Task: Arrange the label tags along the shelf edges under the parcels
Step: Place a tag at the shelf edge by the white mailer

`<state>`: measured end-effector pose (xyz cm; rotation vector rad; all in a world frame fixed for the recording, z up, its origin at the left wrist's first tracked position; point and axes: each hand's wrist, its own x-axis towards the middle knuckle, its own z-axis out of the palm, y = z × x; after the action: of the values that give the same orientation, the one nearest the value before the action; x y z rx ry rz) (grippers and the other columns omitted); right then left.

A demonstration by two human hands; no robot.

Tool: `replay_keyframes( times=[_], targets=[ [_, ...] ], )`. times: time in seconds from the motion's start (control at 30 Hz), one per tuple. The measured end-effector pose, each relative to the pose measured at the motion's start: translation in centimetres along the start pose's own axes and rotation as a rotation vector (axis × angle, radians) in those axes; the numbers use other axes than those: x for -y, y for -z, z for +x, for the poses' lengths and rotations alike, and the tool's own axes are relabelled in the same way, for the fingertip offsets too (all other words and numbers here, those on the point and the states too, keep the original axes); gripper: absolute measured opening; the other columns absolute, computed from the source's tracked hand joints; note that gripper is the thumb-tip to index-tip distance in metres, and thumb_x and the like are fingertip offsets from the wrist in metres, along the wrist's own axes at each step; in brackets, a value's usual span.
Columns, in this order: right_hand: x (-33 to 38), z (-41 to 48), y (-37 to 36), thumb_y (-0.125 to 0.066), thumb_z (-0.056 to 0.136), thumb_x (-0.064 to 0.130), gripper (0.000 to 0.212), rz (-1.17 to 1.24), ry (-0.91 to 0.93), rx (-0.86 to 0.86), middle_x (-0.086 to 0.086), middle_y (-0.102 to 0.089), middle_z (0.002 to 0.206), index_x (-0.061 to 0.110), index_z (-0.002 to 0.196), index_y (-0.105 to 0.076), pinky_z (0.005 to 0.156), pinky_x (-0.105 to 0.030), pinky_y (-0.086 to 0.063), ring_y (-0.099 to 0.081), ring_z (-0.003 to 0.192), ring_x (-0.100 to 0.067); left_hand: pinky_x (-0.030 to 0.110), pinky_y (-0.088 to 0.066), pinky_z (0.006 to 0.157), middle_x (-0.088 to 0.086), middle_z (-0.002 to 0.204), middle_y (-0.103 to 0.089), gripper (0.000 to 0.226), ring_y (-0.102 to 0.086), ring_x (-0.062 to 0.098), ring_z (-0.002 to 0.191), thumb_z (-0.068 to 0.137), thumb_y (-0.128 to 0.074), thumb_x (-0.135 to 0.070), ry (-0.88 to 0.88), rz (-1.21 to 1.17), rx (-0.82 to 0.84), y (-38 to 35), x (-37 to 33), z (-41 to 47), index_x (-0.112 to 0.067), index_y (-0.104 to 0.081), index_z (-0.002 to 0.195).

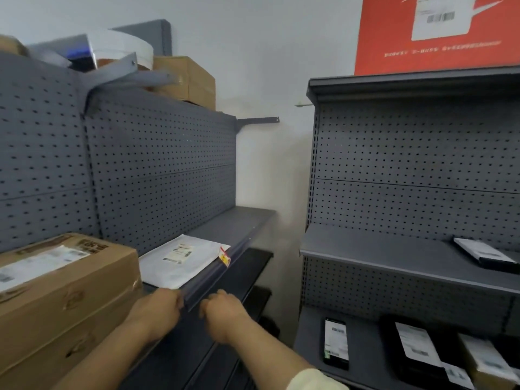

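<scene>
Label tags are few here: one red and yellow tag (224,257) sits clipped on the front edge strip (213,280) of the grey shelf (239,220), just beside the right corner of a flat white mailer (180,260) that lies on the shelf board. Left of the mailer, touching its near edge, stands a large brown cardboard parcel (62,291) with a white shipping label on top. Both hands reach to the same edge strip, nearer the camera than the tag. The left hand (157,308) has its fingers curled closed against the strip below the mailer's front corner; the right hand (222,311) is bunched close beside it, fingers folded in at the strip, and whether either holds a tag cannot be told, since motion blur hides the fingertips. A pale sleeve cuff (312,380) shows on the right forearm. Across the gap, a second grey shelf unit (408,257) carries a dark packet (486,256) on its upper board and several dark and brown packets with white labels (416,344) lower down. Above it hangs a red poster (433,35).
</scene>
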<state>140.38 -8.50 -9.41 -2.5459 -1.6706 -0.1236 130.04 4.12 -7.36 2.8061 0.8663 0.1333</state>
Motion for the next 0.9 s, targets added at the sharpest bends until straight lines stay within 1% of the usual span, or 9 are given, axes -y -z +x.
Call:
replay_keyframes(
  times=[0.07, 0.2, 0.3, 0.37, 0.47, 0.57, 0.63, 0.77, 0.9],
  targets=[
    [-2.0, 1.4, 0.0, -0.054, 0.09, 0.004, 0.036, 0.007, -0.003, 0.016, -0.021, -0.055, 0.129, 0.002, 0.126, -0.055, 0.101, -0.045, -0.041, -0.044, 0.12, -0.037, 0.03, -0.047, 0.077, 0.004, 0.1, -0.063, 0.023, -0.062, 0.023, 0.093, 0.093, -0.043, -0.016, 0.009, 0.003, 0.016, -0.2, -0.8, 1.9, -0.028, -0.044, 0.073],
    [-5.8, 4.5, -0.5, -0.052, 0.091, 0.005, 0.034, 0.047, -0.021, 0.027, -0.02, -0.056, 0.129, 0.005, 0.124, -0.057, 0.1, -0.045, -0.042, -0.045, 0.12, -0.036, 0.028, -0.044, 0.07, 0.0, 0.098, -0.062, 0.019, -0.062, 0.02, 0.09, 0.094, -0.043, -0.018, 0.03, 0.009, -0.025, -0.5, -2.3, 5.8, -0.027, -0.049, 0.077],
    [-7.9, 6.7, -1.3, -0.051, 0.092, 0.007, 0.031, 0.076, -0.033, 0.05, -0.018, -0.056, 0.129, 0.006, 0.122, -0.058, 0.1, -0.045, -0.042, -0.046, 0.12, -0.035, 0.027, -0.043, 0.07, -0.001, 0.098, -0.063, 0.018, -0.062, 0.02, 0.091, 0.095, -0.043, -0.02, 0.042, 0.04, -0.024, -1.1, -2.6, 8.5, -0.028, -0.051, 0.081],
    [-9.0, 8.2, -1.8, -0.051, 0.091, 0.007, 0.031, 0.078, -0.043, 0.064, -0.017, -0.056, 0.129, 0.007, 0.122, -0.058, 0.1, -0.045, -0.042, -0.046, 0.12, -0.035, 0.028, -0.044, 0.072, -0.001, 0.101, -0.063, 0.016, -0.063, 0.02, 0.094, 0.095, -0.042, -0.02, 0.047, 0.065, -0.013, -1.6, -2.7, 10.3, -0.027, -0.053, 0.085],
    [-10.6, 10.7, -2.2, -0.05, 0.091, 0.005, 0.033, 0.105, -0.066, 0.059, -0.018, -0.055, 0.129, 0.007, 0.122, -0.058, 0.1, -0.044, -0.043, -0.048, 0.119, -0.034, 0.028, -0.046, 0.08, 0.001, 0.115, -0.063, 0.015, -0.062, 0.021, 0.102, 0.097, -0.04, -0.023, 0.042, 0.113, 0.011, -2.1, -2.6, 13.1, -0.026, -0.055, 0.096],
    [-11.9, 13.1, -2.2, -0.048, 0.093, 0.006, 0.032, 0.12, -0.118, 0.043, -0.02, -0.053, 0.129, 0.009, 0.123, -0.059, 0.101, -0.044, -0.045, -0.052, 0.116, -0.037, 0.03, -0.048, 0.087, 0.001, 0.12, -0.062, 0.025, -0.061, 0.021, 0.106, 0.097, -0.04, -0.02, 0.033, 0.163, 0.024, -2.2, -2.4, 15.7, -0.021, -0.059, 0.113],
    [-13.0, 14.6, -2.2, -0.048, 0.093, 0.005, 0.032, 0.132, -0.158, 0.02, -0.02, -0.054, 0.127, 0.008, 0.122, -0.059, 0.1, -0.043, -0.045, -0.052, 0.115, -0.036, 0.03, -0.049, 0.089, 0.001, 0.121, -0.062, 0.027, -0.061, 0.021, 0.105, 0.096, -0.04, -0.016, 0.017, 0.173, 0.021, -2.2, -2.5, 17.3, -0.02, -0.059, 0.116],
    [-14.8, 17.3, -2.7, -0.047, 0.09, -0.003, 0.031, 0.136, -0.23, -0.014, -0.02, -0.057, 0.124, 0.002, 0.119, -0.057, 0.095, -0.042, -0.046, -0.05, 0.115, -0.035, 0.031, -0.049, 0.094, 0.002, 0.127, -0.06, 0.033, -0.059, 0.021, 0.112, 0.097, -0.04, -0.014, 0.014, 0.179, 0.029, -2.1, -2.2, 20.0, -0.021, -0.058, 0.123],
    [-16.0, 19.5, -3.5, -0.049, 0.086, -0.008, 0.034, 0.142, -0.256, 0.001, -0.02, -0.056, 0.125, 0.001, 0.119, -0.055, 0.096, -0.043, -0.048, -0.049, 0.118, -0.034, 0.03, -0.048, 0.093, 0.002, 0.127, -0.06, 0.033, -0.059, 0.021, 0.112, 0.093, -0.043, -0.014, 0.025, 0.166, 0.05, -2.4, -1.7, 22.0, -0.023, -0.058, 0.122]
  ],
)
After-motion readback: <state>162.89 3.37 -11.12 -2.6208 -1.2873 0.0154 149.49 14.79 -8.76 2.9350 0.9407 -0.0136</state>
